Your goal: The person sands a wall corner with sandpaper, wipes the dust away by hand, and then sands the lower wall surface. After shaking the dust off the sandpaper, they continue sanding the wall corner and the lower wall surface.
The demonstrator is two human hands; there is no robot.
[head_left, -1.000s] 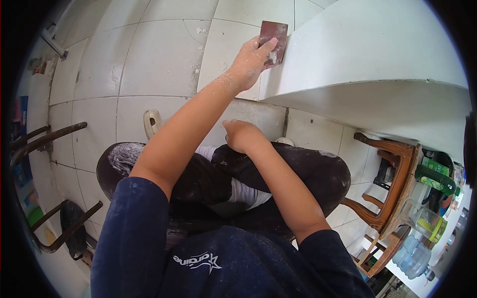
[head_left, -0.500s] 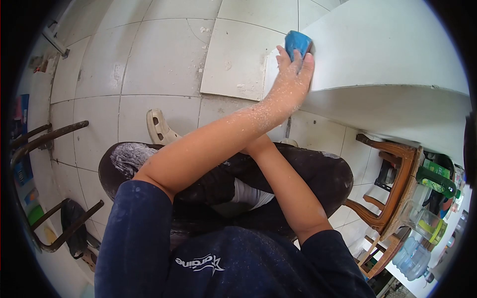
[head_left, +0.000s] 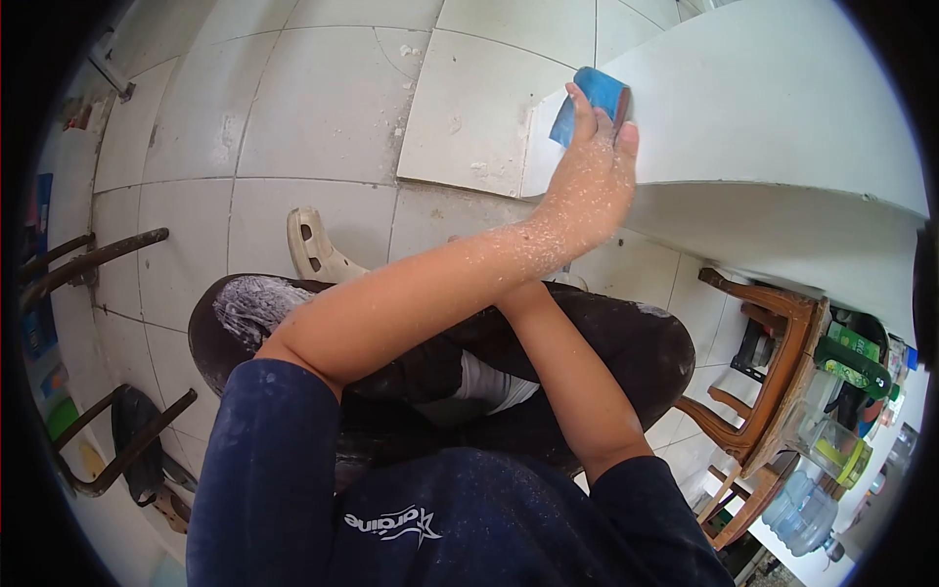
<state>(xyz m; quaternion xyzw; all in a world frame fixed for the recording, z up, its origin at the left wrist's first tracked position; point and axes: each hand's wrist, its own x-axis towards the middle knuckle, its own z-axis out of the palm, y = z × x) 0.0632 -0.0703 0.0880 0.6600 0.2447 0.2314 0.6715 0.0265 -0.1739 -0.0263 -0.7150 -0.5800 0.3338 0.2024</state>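
Note:
My left hand (head_left: pixel 590 186) reaches across to the upper right, its forearm sprinkled with white dust. Its fingers press on a folded piece of blue sandpaper (head_left: pixel 599 95), whose reddish-brown side shows at the right edge. The sandpaper lies against the smooth surface of a large white panel (head_left: pixel 763 108) with a curved edge. My right forearm passes beneath the left one, and my right hand is hidden there, so its fingers do not show.
Pale floor tiles (head_left: pixel 323 108) with white crumbs lie around my feet. A metal-legged chair (head_left: pixel 108 259) stands at the left. At the right are a carved wooden chair (head_left: pixel 773 391), a green bottle (head_left: pixel 851 367) and a clear blue water jug (head_left: pixel 802 514).
My left hand and the sandpaper have shifted slightly right and down over the white panel. The sandpaper has turned, showing more of its blue side. My right arm stays about where it was.

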